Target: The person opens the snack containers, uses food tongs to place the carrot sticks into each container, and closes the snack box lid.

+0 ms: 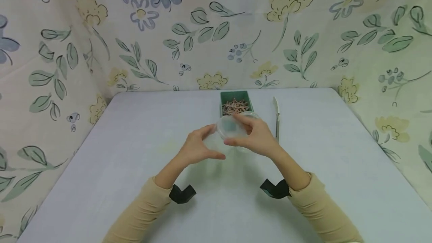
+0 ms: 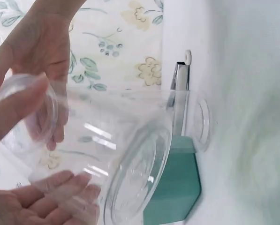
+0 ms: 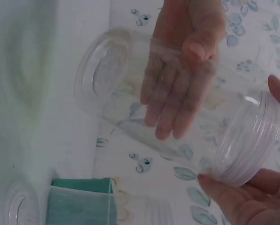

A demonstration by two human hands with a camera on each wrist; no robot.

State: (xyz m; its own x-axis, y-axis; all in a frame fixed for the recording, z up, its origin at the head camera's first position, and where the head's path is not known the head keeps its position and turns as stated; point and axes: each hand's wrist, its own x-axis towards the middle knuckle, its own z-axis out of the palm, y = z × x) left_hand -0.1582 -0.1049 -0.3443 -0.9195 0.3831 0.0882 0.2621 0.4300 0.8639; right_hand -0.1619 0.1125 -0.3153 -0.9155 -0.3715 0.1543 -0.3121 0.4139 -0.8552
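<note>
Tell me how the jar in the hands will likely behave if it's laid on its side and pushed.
The jar would probably roll, since its sides are round. It's likely light for its size: nothing shows inside its clear walls. Its smooth, glossy surface may be slippery.

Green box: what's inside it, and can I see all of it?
The green box holds a heap of brown, twig-like pieces. The right hand and held jar partly block its near end; the heap covers the bottom.
</note>
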